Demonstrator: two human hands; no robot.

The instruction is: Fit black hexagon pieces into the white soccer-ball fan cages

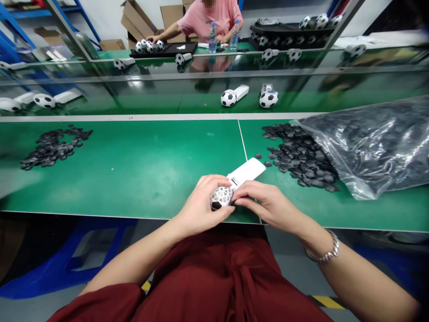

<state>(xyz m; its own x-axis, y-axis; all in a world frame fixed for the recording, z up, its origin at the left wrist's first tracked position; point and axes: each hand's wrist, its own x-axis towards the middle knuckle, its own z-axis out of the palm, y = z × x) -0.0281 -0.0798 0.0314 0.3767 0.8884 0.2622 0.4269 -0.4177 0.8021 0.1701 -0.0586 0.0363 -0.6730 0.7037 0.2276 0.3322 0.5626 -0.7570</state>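
My left hand (201,201) is wrapped round the ball-shaped head of a small white football fan (231,185), whose white handle points away to the upper right over the green table (134,165). My right hand (261,201) pinches at the side of the ball head with closed fingertips; whether a small piece sits between them is hidden. A pile of small black pieces (298,156) lies just right of the fan, spilling from a clear plastic bag (372,143).
Another heap of black pieces (53,147) lies at the far left. Finished football fans (231,96) rest on the conveyor belt behind the table. Across it a person in a pink shirt (208,18) works beside trays of fans and two water bottles (212,38).
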